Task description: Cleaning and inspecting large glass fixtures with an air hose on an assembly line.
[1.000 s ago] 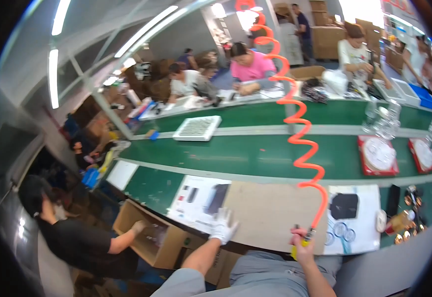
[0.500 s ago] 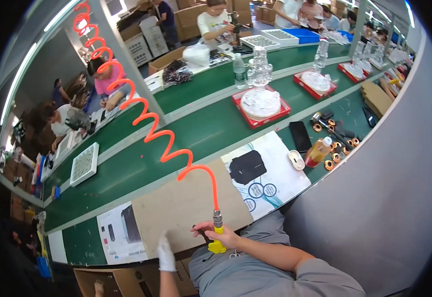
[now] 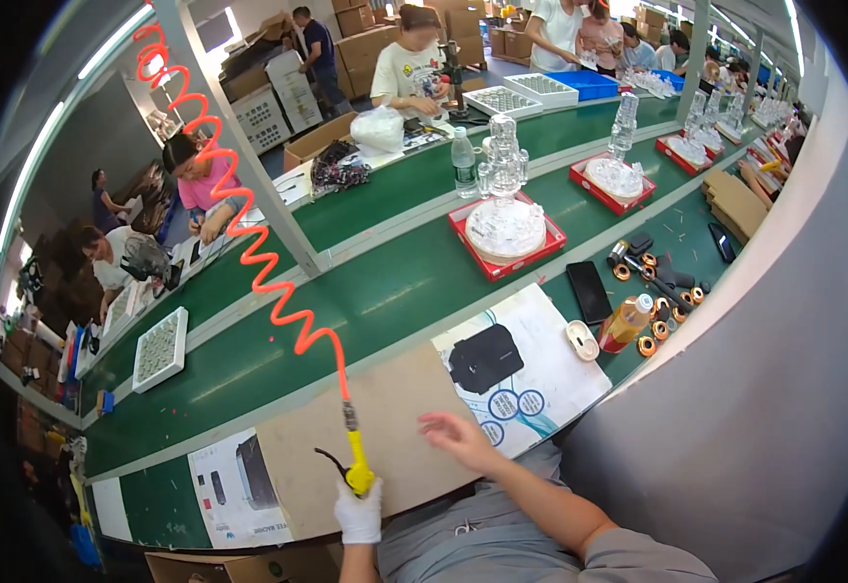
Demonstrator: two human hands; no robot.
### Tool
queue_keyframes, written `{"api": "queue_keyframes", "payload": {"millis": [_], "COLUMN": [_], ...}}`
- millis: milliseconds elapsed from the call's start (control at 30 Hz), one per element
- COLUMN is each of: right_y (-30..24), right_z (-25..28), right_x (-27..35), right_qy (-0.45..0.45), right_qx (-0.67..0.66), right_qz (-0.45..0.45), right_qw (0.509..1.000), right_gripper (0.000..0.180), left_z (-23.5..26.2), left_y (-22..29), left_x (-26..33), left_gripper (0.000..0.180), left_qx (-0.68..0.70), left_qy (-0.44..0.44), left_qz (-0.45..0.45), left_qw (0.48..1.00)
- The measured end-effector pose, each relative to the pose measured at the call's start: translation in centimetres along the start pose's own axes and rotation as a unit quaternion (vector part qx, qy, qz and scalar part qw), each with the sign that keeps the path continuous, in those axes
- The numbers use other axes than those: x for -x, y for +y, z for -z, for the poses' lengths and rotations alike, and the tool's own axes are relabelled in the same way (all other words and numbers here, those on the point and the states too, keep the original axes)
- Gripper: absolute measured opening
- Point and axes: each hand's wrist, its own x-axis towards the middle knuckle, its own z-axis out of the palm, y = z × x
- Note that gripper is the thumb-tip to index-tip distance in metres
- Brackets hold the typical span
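My left hand [image 3: 360, 515], in a white glove, is closed round the lower end of a yellow air blow gun [image 3: 357, 464]. The gun stands upright above a brown cardboard sheet [image 3: 307, 428], and its thin black part sticks out to the left. From its top an orange coiled air hose [image 3: 288, 318] rises toward the upper left. To the right of the gun, my bare right hand [image 3: 460, 442] hangs over the cardboard's right part with its fingers apart and nothing in them.
Right of the cardboard lie a printed white sheet [image 3: 540, 374], a black phone [image 3: 589, 291], a white earbud case [image 3: 581, 340], a drink bottle [image 3: 626, 324] and several copper-coloured rings. Red trays [image 3: 506, 267] with clear plastic parts stand on the green belt [image 3: 395, 291]. Co-workers sit beyond.
The air blow gun has passed from my right hand into my gloved left hand and moved left, its hose swinging with it. My right hand has opened and lifted slightly.
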Motion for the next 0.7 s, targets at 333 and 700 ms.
{"api": "queue_keyframes", "payload": {"millis": [333, 700], "right_y": [-24.1, -30.5], "right_z": [19.7, 30.1], "right_x": [-20.5, -32.6], "right_qy": [0.304, 0.379], "right_qx": [0.113, 0.406], "right_qz": [0.258, 0.169], "right_qw": [0.91, 0.814], "right_gripper": [0.039, 0.099], "left_z": [-1.0, -1.7], "left_y": [-1.1, -1.3], "left_x": [-4.4, -4.7], "left_gripper": [0.047, 0.048], "left_qx": [-0.122, -0.142], "left_qy": [0.026, -0.004], "left_qz": [-0.007, -0.012], "left_qw": [0.992, 0.99]}}
